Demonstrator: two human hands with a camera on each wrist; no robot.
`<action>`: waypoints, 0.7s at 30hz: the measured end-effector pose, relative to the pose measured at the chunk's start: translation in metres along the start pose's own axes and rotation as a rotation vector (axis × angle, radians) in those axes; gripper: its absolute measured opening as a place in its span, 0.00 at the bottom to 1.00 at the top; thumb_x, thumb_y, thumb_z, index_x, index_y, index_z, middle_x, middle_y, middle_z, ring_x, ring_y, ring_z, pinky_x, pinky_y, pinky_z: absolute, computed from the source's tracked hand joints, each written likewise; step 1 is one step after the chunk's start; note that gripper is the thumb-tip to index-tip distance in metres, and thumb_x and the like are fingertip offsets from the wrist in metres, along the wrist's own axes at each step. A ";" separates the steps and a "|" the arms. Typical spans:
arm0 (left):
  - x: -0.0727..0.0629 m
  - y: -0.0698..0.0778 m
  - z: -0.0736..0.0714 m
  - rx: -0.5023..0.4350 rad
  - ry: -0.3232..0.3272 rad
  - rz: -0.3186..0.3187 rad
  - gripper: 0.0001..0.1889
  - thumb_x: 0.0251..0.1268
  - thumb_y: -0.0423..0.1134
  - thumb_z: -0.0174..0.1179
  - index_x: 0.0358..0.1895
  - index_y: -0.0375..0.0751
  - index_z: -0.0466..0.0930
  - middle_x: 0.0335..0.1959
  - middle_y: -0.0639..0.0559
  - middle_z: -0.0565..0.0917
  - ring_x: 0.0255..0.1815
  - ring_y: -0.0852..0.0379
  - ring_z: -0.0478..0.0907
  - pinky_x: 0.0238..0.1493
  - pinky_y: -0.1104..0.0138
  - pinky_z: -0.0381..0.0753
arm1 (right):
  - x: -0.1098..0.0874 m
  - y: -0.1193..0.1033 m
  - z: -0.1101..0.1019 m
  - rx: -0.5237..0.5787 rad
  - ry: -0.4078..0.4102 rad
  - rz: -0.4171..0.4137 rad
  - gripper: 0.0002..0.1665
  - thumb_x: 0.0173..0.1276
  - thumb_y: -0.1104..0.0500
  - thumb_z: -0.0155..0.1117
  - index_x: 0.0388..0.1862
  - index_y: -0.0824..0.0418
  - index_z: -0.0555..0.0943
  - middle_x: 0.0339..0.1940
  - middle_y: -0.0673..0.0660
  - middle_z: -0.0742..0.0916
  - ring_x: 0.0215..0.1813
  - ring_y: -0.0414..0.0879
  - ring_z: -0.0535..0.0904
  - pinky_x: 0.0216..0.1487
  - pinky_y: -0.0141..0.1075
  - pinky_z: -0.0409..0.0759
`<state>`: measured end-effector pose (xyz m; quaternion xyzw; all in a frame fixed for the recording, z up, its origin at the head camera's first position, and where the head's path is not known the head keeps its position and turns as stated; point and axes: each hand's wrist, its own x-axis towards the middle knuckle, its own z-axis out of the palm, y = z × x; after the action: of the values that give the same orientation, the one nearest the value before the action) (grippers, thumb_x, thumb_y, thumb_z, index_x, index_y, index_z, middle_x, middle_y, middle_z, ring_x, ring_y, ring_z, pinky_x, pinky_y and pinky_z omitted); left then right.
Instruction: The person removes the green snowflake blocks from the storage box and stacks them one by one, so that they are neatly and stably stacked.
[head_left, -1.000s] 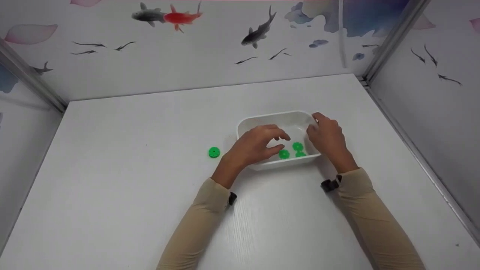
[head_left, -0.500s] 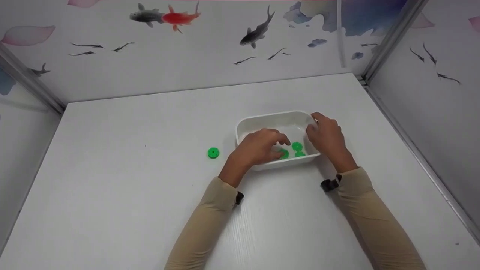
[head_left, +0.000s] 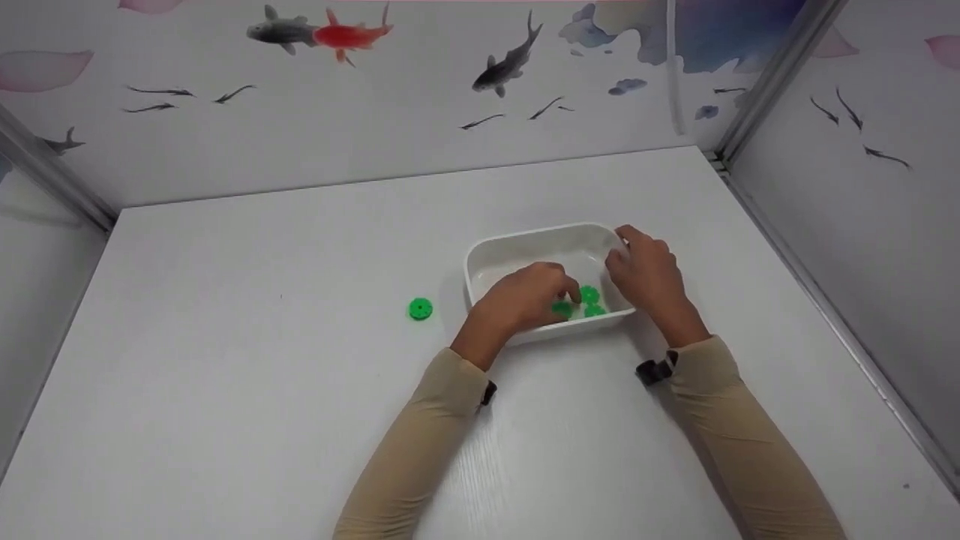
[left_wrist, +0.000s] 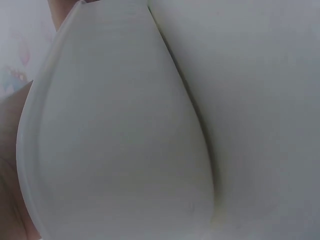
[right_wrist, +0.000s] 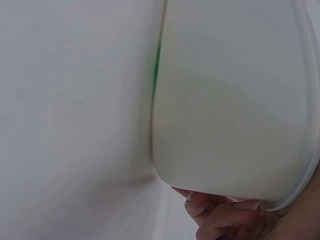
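A white plastic tub [head_left: 547, 328] stands on the table with several green notched building discs inside. Reaching over its near left side, my left hand [head_left: 521, 296] is in the tub, index finger bent down and thumb low, on either side of a green disc [head_left: 562, 309]. The thumb tip is mostly hidden by the near wall. Beside that disc lie another green disc [head_left: 589, 295] and a third [head_left: 594, 310]. At the tub's right end my right hand [head_left: 651, 271] grips the rim, its fingers seen curled against the outer wall in the right wrist view.
Left of the tub, a single green disc [head_left: 421, 308] lies on the white table [head_left: 247, 360]. Printed panels with painted fish [head_left: 506, 71] close off the back and sides. A black wrist camera [head_left: 655, 371] sticks out of the right cuff.
My left hand has moved right and lower into the tub, its fingers closing in on the nearest disc. The right hand stays on the rim.
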<state>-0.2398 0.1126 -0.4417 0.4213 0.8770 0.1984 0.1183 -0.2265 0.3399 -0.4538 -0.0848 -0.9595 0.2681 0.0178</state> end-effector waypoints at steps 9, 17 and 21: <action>0.006 0.002 -0.001 0.023 0.015 -0.041 0.12 0.71 0.34 0.72 0.54 0.47 0.94 0.55 0.53 0.91 0.57 0.57 0.86 0.66 0.62 0.85 | -0.001 0.001 0.002 0.003 0.026 -0.025 0.28 0.83 0.55 0.52 0.76 0.64 0.75 0.65 0.70 0.87 0.55 0.61 0.86 0.60 0.63 0.86; 0.008 0.000 0.003 0.096 0.038 -0.030 0.12 0.69 0.36 0.73 0.54 0.46 0.93 0.54 0.51 0.90 0.55 0.54 0.84 0.64 0.61 0.85 | 0.000 0.002 0.001 0.008 0.020 -0.019 0.29 0.83 0.54 0.52 0.77 0.64 0.74 0.67 0.70 0.86 0.54 0.61 0.84 0.61 0.64 0.85; 0.007 0.000 0.004 0.123 0.050 -0.020 0.14 0.67 0.39 0.76 0.54 0.46 0.92 0.53 0.50 0.89 0.53 0.54 0.83 0.63 0.62 0.85 | 0.000 0.002 0.001 0.012 0.009 -0.008 0.29 0.84 0.54 0.51 0.78 0.64 0.73 0.68 0.70 0.85 0.56 0.61 0.84 0.63 0.64 0.84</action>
<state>-0.2431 0.1190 -0.4456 0.4140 0.8944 0.1533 0.0720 -0.2262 0.3406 -0.4554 -0.0822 -0.9581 0.2733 0.0237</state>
